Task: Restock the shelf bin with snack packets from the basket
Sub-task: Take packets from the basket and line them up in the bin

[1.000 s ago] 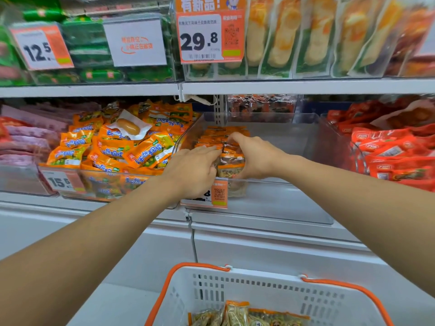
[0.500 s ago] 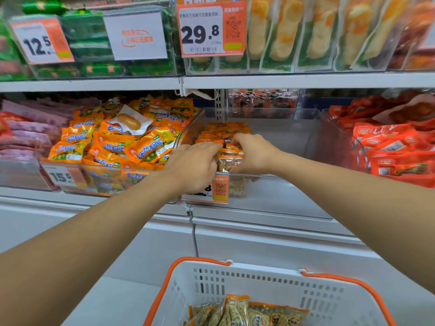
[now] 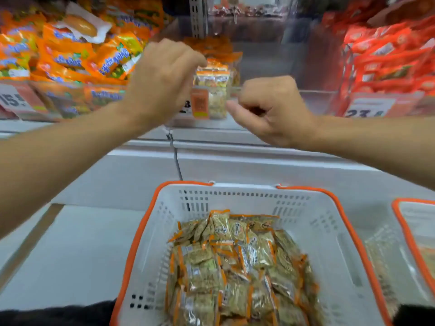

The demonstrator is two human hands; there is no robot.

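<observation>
Snack packets (image 3: 237,262) filled the basket (image 3: 329,234); both hands, left (image 3: 162,78) and right (image 3: 270,109), hung loosely curled, fingers holding nothing. Best scoop several together, then stand them upright in the bin (image 3: 270,67).

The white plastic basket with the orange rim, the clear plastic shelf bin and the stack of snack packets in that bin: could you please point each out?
White plastic basket with orange rim (image 3: 235,198): head view, far wall.
Clear plastic shelf bin (image 3: 270,67): head view, bare floor.
Stack of snack packets (image 3: 213,77): head view, front packet's face.

empty hands (image 3: 164,78), packets (image 3: 235,267) filling basket (image 3: 329,231)
</observation>
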